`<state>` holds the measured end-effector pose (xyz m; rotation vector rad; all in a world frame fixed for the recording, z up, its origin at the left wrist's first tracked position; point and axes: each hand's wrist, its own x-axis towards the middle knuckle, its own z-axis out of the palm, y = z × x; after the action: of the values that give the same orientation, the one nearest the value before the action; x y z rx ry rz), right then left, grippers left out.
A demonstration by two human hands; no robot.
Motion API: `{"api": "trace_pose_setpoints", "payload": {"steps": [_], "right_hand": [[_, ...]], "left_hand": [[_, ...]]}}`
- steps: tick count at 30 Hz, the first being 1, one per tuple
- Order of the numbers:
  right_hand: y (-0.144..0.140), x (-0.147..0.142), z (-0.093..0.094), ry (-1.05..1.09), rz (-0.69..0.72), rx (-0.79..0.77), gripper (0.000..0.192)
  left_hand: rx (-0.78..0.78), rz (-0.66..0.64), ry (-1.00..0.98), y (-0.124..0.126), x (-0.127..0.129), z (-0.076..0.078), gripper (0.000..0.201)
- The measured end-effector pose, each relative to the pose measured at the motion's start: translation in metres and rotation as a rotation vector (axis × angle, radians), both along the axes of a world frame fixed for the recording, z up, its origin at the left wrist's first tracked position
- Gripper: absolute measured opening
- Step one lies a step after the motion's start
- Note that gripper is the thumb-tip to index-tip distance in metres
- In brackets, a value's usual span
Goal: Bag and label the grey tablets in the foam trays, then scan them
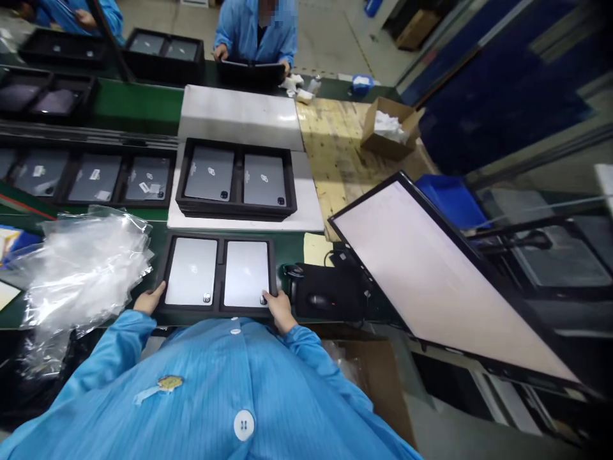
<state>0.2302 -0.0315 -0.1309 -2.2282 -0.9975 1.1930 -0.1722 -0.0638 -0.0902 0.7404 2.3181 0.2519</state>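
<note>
Left hand [149, 301] and right hand [280, 310] grasp opposite ends of the black, rectangular, foam-like tray [221, 281], lengthwise along the green worktop's [288, 246] near edge.

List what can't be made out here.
All in the head view:
Left hand: some fingers, hidden by the hand itself and the tray.
Right hand: some fingers, likewise hidden.
Left tablet in that tray: markings too small and blurred to read.
Dark tablet far left: cut off by picture edge.
Monitor: screen washed out, nothing readable.
</note>
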Motion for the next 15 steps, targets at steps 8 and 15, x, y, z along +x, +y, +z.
{"api": "trace_pose_setpoints", "payload": {"steps": [8, 15], "right_hand": [[-0.005, 0.044, 0.045, -0.065, 0.077, 0.493, 0.043], [0.155, 0.080, 0.108, -0.243, 0.286, 0.672, 0.049]], "left_hand": [[0.326, -0.013, -0.023, 0.000, 0.025, 0.063, 0.060], [0.622, -0.108, 0.128, 0.128, 0.035, 0.117, 0.057]]}}
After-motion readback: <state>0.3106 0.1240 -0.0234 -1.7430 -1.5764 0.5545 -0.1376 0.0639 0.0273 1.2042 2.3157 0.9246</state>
